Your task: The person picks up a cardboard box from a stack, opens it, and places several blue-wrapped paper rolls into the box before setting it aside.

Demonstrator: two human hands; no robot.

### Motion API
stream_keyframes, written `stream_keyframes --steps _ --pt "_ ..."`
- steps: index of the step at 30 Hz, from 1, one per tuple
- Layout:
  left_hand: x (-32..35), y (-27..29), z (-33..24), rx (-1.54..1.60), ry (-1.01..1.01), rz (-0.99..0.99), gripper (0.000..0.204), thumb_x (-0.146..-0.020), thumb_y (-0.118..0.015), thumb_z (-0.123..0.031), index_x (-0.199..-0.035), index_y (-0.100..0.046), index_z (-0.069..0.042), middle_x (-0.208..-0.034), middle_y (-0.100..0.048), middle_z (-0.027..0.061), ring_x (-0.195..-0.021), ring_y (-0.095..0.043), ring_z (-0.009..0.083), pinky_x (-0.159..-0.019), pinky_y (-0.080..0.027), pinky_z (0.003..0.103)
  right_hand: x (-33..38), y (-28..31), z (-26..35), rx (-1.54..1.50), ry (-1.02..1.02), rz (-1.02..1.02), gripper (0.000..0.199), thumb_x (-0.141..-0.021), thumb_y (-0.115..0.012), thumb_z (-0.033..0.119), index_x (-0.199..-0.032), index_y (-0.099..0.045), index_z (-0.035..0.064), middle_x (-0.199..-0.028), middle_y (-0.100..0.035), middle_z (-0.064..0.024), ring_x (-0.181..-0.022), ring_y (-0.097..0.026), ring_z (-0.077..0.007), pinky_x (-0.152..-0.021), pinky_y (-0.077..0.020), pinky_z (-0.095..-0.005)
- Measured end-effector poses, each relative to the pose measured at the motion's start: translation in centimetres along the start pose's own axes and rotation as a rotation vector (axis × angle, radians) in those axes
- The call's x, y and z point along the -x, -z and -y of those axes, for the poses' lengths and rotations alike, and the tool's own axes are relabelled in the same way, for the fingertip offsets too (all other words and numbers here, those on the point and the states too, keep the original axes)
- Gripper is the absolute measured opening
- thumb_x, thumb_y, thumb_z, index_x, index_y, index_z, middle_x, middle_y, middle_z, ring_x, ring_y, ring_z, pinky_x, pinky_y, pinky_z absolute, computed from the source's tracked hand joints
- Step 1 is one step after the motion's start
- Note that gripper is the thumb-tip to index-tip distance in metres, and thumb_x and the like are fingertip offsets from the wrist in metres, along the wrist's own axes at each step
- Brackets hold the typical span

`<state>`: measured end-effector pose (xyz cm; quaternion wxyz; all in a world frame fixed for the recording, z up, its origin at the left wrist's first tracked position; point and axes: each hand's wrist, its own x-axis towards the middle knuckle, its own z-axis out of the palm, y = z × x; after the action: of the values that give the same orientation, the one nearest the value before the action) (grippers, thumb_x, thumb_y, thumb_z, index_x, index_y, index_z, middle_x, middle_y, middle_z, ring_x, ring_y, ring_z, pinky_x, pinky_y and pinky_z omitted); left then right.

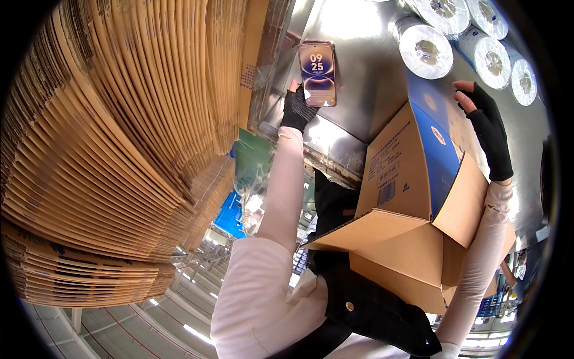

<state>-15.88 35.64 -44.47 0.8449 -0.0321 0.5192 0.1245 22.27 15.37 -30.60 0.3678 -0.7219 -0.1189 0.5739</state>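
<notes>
My left hand (300, 110), in a black fingerless glove, is at the lower left corner of a smartphone (318, 75) with a lit screen. The thumb shows along the phone's left side, and the other fingers are hidden behind it. An open cardboard box (388, 164), brown with a blue printed panel, lies tilted in front of my body, its flaps spread toward me. Beyond the box's right side, my right hand (485, 122), gloved the same way, is raised with its fingers slightly bent and apart. Nothing shows in it, and my right forearm passes alongside the box flaps.
A tall stack of flattened cardboard boxes (137, 119) fills the left side. Several white wrapped rolls (426, 52) stand at the far right on a shiny metal table (359, 72). A blue crate (228, 215) is visible beyond my left arm.
</notes>
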Motion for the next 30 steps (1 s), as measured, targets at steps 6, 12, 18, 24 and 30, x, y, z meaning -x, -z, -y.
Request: stream_keyframes --steps 6,12,18,24,30 --pt "-0.1 -0.7 0.0 0.01 0.007 0.025 0.066 -0.093 -0.031 -0.053 -0.13 -0.04 0.001 -0.131 -0.045 0.018 -0.12 -0.044 0.0337 -0.102 -0.033 0.049 0.2 0.1 0.3 0.012 -0.014 -0.016 0.029 -0.087 -0.053 0.019 -0.111 -0.058 0.0022 -0.113 -0.057 -0.008 -0.107 -0.051 -0.0159 -0.093 -0.0355 -0.0275" --pt "0.3 0.0 -0.3 0.018 -0.011 0.021 0.065 -0.093 -0.032 -0.052 -0.13 -0.039 0.002 -0.131 -0.045 0.0185 -0.12 -0.045 0.0343 -0.102 -0.033 0.05 0.1 -0.1 0.1 -0.022 0.015 -0.006 0.031 -0.087 -0.054 0.021 -0.111 -0.058 0.0027 -0.112 -0.057 -0.0076 -0.106 -0.051 -0.0159 -0.093 -0.0358 -0.0274" --pt "-0.4 -0.2 0.2 -0.007 0.0 0.015 0.064 -0.093 -0.033 -0.05 -0.13 -0.039 0.002 -0.131 -0.045 0.0184 -0.12 -0.044 0.0348 -0.102 -0.033 0.051 0.3 0.7 -0.2 0.023 0.009 -0.004 0.032 -0.088 -0.054 0.022 -0.112 -0.058 0.003 -0.111 -0.057 -0.0068 -0.104 -0.051 -0.0147 -0.091 -0.0368 -0.0266" --pt "0.6 0.2 -0.4 -0.036 -0.025 -0.023 0.064 -0.092 -0.034 -0.051 -0.129 -0.04 0.001 -0.13 -0.046 0.0181 -0.119 -0.045 0.0346 -0.102 -0.034 0.05 -0.2 0.2 -0.4 0.0 0.044 0.026 0.031 -0.088 -0.055 0.022 -0.113 -0.058 0.003 -0.111 -0.057 -0.0061 -0.103 -0.051 -0.014 -0.089 -0.0373 -0.0259" --pt "0.0 0.2 -0.3 0.042 0.006 -0.044 0.064 -0.092 -0.035 -0.051 -0.129 -0.041 0.001 -0.129 -0.047 0.0179 -0.118 -0.046 0.0342 -0.102 -0.034 0.05 0.5 0.3 -0.1 -0.003 0.036 -0.015 0.031 -0.088 -0.055 0.022 -0.111 -0.058 0.0021 -0.111 -0.057 -0.006 -0.104 -0.052 -0.0145 -0.09 -0.0372 -0.026"
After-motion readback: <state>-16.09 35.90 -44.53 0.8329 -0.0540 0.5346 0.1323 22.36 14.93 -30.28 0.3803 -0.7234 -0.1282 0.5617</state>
